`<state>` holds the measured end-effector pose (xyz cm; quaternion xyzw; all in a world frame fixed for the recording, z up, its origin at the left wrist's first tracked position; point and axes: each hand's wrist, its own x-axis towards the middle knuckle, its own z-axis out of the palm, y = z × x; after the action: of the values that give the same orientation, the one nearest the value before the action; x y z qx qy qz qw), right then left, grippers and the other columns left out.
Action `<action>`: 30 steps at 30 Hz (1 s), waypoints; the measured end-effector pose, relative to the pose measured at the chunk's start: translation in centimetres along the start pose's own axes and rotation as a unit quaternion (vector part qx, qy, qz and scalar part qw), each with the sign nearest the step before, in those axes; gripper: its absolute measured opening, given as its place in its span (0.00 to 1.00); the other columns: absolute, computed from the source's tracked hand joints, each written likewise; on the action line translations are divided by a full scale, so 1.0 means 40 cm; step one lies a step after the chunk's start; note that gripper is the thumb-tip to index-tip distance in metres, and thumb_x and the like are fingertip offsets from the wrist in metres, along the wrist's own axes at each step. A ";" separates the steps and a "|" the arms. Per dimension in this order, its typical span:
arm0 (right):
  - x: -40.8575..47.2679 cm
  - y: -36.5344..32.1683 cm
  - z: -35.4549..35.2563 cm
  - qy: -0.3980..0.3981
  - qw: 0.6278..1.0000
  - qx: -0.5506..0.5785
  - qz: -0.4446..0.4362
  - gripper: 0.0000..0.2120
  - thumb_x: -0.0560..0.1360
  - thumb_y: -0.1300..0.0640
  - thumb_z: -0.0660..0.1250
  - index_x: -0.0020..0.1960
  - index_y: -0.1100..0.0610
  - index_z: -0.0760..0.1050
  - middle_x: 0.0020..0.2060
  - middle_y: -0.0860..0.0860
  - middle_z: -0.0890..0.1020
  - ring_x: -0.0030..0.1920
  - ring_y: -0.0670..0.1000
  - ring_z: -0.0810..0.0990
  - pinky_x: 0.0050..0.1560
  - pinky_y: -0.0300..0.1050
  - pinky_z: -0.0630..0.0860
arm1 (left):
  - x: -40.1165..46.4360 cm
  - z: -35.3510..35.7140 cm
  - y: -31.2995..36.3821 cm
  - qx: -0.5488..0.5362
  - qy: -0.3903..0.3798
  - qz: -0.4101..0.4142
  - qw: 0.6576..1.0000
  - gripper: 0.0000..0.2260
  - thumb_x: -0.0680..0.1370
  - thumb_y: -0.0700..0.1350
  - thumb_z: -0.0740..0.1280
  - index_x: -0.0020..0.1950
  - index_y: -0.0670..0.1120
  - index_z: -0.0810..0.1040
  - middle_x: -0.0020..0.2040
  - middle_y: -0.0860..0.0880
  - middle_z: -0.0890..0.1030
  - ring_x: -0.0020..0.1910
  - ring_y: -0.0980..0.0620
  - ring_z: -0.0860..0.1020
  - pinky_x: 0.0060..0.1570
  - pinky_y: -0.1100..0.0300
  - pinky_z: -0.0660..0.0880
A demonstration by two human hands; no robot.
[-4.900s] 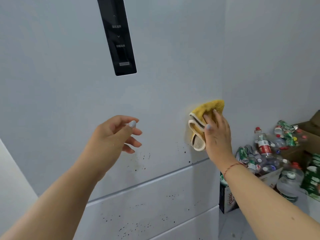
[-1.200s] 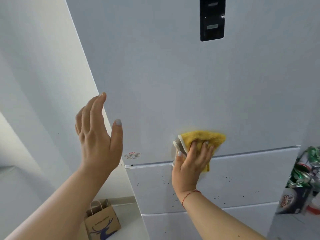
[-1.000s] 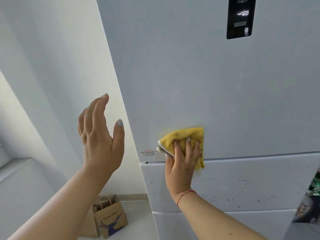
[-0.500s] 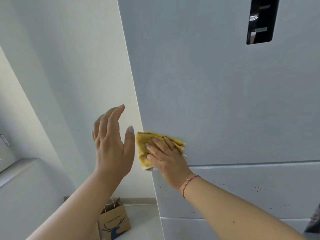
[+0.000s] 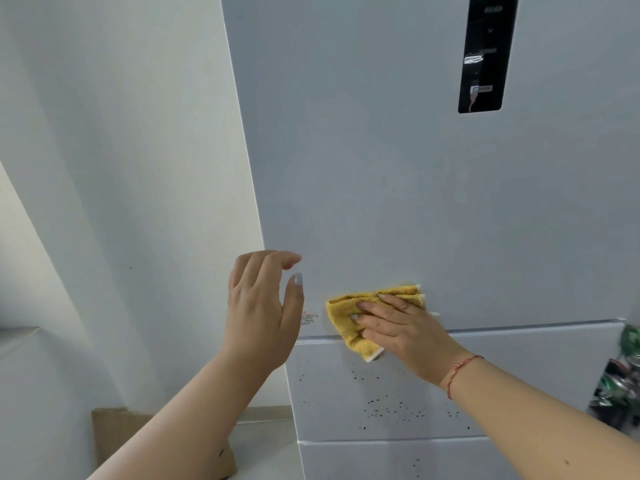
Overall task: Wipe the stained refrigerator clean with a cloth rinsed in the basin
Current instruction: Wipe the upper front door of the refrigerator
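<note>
Cloth (image 5: 349, 322) now farther right under flat right hand (image 5: 401, 332); left hand (image 5: 259, 313) loose, empty.

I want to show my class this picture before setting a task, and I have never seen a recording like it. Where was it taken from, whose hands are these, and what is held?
There is no robot here. A camera worn on a person's head looks forward and down at that person's own two hands. The right hand presses a yellow cloth flat against the pale refrigerator, just above a drawer front marked with dark specks. The left hand hangs in the air, fingers relaxed, holding nothing. The black strip higher up is the fridge's control panel.
</note>
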<state>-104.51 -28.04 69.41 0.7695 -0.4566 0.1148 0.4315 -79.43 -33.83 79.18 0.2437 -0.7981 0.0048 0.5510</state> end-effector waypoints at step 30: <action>0.069 0.018 -0.371 0.178 0.045 0.867 0.463 0.23 0.79 0.47 0.54 0.42 0.62 0.79 0.27 0.56 0.80 0.17 0.49 0.75 0.14 0.34 0.68 | 0.008 0.114 0.219 -0.265 -0.202 -0.354 0.874 0.09 0.81 0.48 0.60 0.50 0.52 0.80 0.44 0.55 0.82 0.43 0.57 0.80 0.43 0.61 0.78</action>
<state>-100.33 -18.44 80.31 0.1768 -0.2007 0.7379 -0.6196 -86.96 -27.48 79.97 0.3504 -0.7237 -0.4514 0.3869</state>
